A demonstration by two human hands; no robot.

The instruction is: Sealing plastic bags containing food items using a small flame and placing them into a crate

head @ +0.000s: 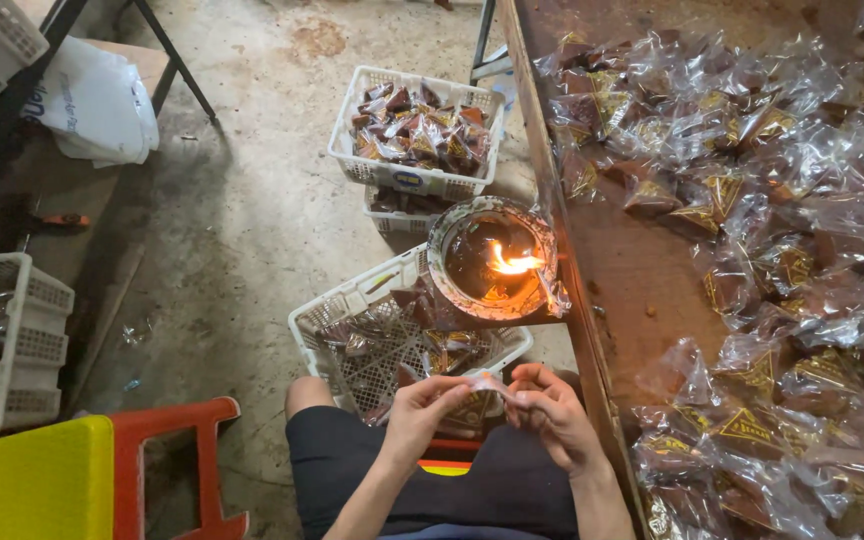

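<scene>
Two hands meet just above the person's lap, close to the camera. Between them is a small clear plastic packet (489,384) with something dark inside. It sits in the air over the knees, right in front of a white basket. The left hand (420,408) pinches one end of the packet with thumb and fingers closed tight on it. The right hand (550,408) pinches the other end the same way, its fingers curled in and pressed on the plastic. The two hands almost touch each other.

Under the hands are dark shorts (432,480) on the person's legs.

Just past the hands stands the near white basket (352,300). It is tipped a little and has a few dark packets lying in it. Right beside it, next to the table edge, is a round bowl (492,258) with a small orange flame (512,264) burning in it.

Farther back is a second white basket (414,178), full of filled packets. It rests on top of another basket.

On the right is a long brown table (642,270). A big heap of shiny packets (782,230) covers most of it.

On the left, near the bottom, is a red stool (177,450) and a yellow stool (32,480) beside it. One more white basket (22,340) stands at the left edge. A white bag (92,100) lies on the grey floor (242,200) near the top left.
</scene>
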